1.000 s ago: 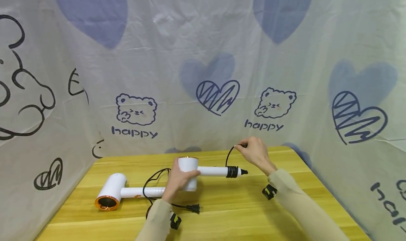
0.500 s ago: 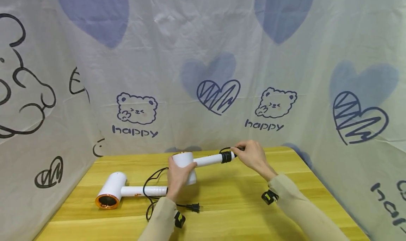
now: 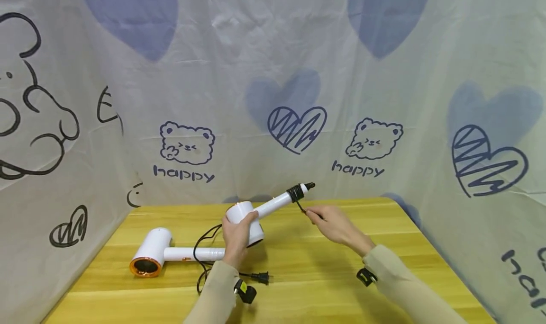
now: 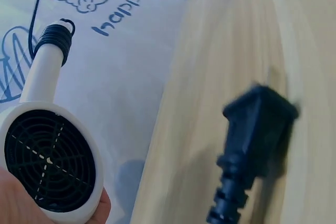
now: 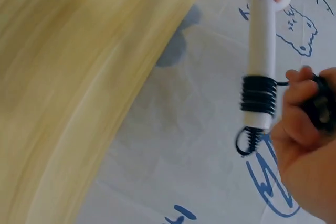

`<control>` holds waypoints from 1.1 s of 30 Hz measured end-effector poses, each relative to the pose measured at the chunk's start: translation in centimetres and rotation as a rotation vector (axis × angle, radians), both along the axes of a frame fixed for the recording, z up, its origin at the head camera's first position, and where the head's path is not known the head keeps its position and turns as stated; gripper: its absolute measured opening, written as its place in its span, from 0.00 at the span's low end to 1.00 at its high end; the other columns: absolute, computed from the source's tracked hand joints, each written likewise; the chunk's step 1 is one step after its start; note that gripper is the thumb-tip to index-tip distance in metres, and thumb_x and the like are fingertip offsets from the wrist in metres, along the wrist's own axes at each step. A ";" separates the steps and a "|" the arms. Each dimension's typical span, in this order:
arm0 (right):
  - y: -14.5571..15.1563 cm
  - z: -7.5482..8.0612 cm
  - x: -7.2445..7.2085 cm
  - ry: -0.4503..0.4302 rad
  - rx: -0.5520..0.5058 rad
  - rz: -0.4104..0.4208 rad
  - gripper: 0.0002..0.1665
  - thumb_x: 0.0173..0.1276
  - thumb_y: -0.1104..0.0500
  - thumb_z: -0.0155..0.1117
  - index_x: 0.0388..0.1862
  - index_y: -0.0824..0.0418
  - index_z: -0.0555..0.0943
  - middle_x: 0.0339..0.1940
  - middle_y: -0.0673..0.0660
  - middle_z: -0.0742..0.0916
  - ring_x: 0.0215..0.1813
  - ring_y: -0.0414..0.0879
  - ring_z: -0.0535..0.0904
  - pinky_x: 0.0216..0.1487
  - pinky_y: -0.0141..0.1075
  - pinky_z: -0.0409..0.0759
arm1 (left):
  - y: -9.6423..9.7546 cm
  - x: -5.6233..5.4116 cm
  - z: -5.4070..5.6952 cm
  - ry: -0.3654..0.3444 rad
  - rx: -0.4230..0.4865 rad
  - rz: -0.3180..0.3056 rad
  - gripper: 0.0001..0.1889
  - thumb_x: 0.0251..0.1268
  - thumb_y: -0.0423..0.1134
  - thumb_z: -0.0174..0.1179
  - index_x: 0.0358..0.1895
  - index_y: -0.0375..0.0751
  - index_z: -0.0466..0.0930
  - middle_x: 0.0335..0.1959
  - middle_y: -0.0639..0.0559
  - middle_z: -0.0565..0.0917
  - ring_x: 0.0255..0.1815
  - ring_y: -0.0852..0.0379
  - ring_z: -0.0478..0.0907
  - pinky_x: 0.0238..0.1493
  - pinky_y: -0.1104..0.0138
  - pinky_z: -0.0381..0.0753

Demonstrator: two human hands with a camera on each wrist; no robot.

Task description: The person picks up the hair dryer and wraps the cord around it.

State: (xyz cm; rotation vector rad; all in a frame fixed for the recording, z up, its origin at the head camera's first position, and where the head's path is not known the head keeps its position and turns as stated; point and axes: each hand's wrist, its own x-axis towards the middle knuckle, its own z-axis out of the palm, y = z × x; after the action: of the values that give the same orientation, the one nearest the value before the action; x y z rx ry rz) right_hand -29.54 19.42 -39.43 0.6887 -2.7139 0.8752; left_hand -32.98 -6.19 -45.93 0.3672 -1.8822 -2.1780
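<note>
My left hand [image 3: 236,237] grips a white hair dryer [image 3: 273,205] by its head, handle tilted up to the right. A black cord [image 3: 295,193] is wound in several turns round the handle's end. The round black grille [image 4: 50,158] of the head faces the left wrist view. Below and right of the handle tip, my right hand [image 3: 336,224] pinches the free length of cord. In the right wrist view a black object, apparently the cord's plug [image 5: 321,106], sits inside the curled fingers, partly hidden.
Another white hair dryer [image 3: 154,249] with an orange-rimmed outlet lies at the left of the wooden table [image 3: 307,295]. Its loose black cord and plug [image 3: 261,277] lie near my left wrist. A printed cloth [image 3: 230,125] hangs behind the table and at both sides.
The held hair dryer has risen and its handle has tilted upward. My right hand has passed round the handle tip with the cord and moved down. The other hair dryer stays put.
</note>
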 end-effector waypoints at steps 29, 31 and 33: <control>5.9 -4.0 -3.4 -1.000 -0.663 0.071 0.20 0.76 0.58 0.53 0.58 0.72 0.71 0.37 0.53 0.85 0.30 0.36 0.74 0.24 0.21 0.74 | -0.3 0.5 0.4 -0.084 0.155 -0.278 0.39 0.53 0.46 0.70 0.66 0.37 0.62 0.42 0.45 0.80 0.34 0.54 0.81 0.34 0.63 0.84; 6.0 -4.0 -3.5 -0.997 -0.625 0.084 0.24 0.75 0.58 0.54 0.61 0.74 0.69 0.39 0.54 0.86 0.32 0.37 0.75 0.26 0.22 0.76 | 0.0 0.6 0.5 -0.082 0.150 -0.318 0.37 0.55 0.45 0.69 0.65 0.36 0.62 0.40 0.46 0.80 0.33 0.54 0.81 0.33 0.63 0.84; 6.3 -3.8 -3.6 -0.977 -0.607 0.084 0.25 0.75 0.57 0.54 0.63 0.73 0.69 0.40 0.54 0.86 0.34 0.37 0.77 0.29 0.24 0.78 | 0.4 0.6 0.7 -0.072 0.149 -0.357 0.36 0.55 0.45 0.68 0.65 0.36 0.63 0.37 0.47 0.81 0.31 0.55 0.81 0.33 0.63 0.84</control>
State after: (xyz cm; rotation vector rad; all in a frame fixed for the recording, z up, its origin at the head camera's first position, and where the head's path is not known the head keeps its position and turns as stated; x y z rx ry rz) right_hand -33.15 25.68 -43.23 0.2540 -2.8072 2.4199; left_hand -32.37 -5.83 -45.19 0.1433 -1.9541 -2.5758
